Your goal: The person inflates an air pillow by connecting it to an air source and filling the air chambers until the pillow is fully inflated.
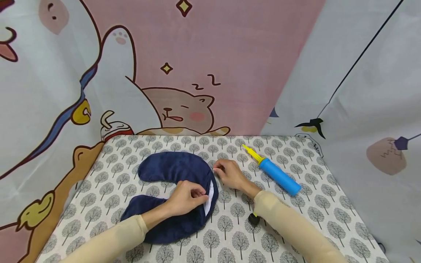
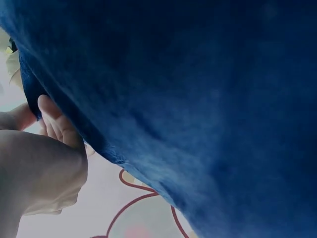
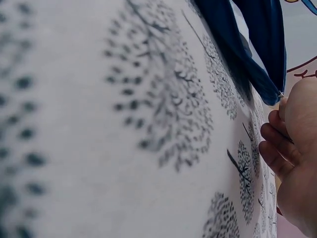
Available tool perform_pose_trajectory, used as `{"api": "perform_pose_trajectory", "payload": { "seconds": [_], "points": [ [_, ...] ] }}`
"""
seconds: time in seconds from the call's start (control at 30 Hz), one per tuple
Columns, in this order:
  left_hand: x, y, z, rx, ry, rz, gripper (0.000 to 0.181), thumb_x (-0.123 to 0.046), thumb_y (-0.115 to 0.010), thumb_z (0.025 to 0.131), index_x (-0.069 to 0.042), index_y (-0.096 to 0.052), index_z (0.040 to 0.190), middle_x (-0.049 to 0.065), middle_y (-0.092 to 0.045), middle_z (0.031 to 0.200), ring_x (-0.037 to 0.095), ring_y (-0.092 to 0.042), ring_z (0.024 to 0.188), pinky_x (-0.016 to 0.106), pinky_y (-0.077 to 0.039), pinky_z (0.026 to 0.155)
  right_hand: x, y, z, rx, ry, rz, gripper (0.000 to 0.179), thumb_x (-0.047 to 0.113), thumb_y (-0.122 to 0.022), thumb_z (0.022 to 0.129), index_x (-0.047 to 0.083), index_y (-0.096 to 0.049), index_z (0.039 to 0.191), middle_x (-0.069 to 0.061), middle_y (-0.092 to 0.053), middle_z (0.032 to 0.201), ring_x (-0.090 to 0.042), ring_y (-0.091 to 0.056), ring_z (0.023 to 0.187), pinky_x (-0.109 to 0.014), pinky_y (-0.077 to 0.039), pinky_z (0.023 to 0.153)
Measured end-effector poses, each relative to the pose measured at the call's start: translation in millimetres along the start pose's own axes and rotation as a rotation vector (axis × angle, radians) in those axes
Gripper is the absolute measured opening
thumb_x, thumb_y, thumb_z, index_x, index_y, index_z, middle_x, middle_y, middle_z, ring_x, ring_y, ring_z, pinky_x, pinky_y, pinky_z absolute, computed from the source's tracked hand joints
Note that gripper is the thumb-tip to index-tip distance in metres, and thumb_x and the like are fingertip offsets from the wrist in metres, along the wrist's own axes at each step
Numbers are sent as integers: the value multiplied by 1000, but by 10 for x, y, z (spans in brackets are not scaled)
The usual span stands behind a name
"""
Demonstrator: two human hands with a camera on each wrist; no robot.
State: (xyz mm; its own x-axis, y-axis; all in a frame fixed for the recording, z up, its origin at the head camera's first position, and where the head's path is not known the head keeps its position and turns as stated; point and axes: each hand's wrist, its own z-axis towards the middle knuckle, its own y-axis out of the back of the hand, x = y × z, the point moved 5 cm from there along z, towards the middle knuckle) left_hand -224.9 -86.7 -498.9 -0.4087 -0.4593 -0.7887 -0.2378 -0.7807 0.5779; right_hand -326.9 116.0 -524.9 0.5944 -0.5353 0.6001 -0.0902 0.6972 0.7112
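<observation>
A navy, U-shaped neck pillow (image 1: 174, 164) lies on the table, its curved end to the right. A slit along that end shows white inside (image 1: 209, 197). My left hand (image 1: 185, 199) lies over the pillow, thumb and fingers at the slit's near edge; in the left wrist view navy fabric (image 2: 163, 99) passes between them. My right hand (image 1: 230, 173) is at the far end of the slit. In the right wrist view its thumb and fingertips (image 3: 277, 124) pinch a small zipper pull (image 3: 281, 94) at the corner of the fabric.
A blue hand pump (image 1: 279, 177) with a yellow nozzle (image 1: 252, 152) lies to the right of my right hand. A small black piece (image 1: 254, 220) shows beside my right forearm. Tree-print cloth (image 1: 225, 223) covers the table; a cartoon curtain (image 1: 230, 54) hangs behind.
</observation>
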Motion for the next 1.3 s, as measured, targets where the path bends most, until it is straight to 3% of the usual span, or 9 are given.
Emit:
{"api": "perform_pose_trajectory", "payload": {
  "seconds": [0.33,0.67,0.9,1.3],
  "points": [
    [150,159,-119,13,196,-195,10,-17,-89,98,-7,-89,102,6,-84,86,7,-71,62,25,-60,59,-55,-90,141,3,-20,-9,7,11,-78,107,13,-79,101,0,-77,90,-4,-61,77,-25,-53,73],
    [216,275,-248,-12,274,-281,20,-18,-89,97,-1,-87,107,14,-85,94,11,-71,68,27,-61,60,-118,-161,272,1,-69,-10,9,13,-78,107,15,-79,99,0,-77,89,-6,-61,78,-26,-52,76],
    [307,343,-301,-30,317,-274,21,-20,-89,97,-3,-88,109,11,-86,94,13,-73,69,29,-62,60,-112,-183,364,1,-85,-2,8,12,-77,108,13,-79,100,-2,-79,90,-6,-65,77,-27,-56,76],
    [327,433,-349,-52,352,-257,20,-20,-90,96,-4,-89,106,9,-86,93,12,-73,69,28,-61,61,-104,-252,511,7,-102,-16,7,12,-78,106,15,-79,100,-2,-80,93,-11,-68,81,-32,-58,80]
  ]
}}
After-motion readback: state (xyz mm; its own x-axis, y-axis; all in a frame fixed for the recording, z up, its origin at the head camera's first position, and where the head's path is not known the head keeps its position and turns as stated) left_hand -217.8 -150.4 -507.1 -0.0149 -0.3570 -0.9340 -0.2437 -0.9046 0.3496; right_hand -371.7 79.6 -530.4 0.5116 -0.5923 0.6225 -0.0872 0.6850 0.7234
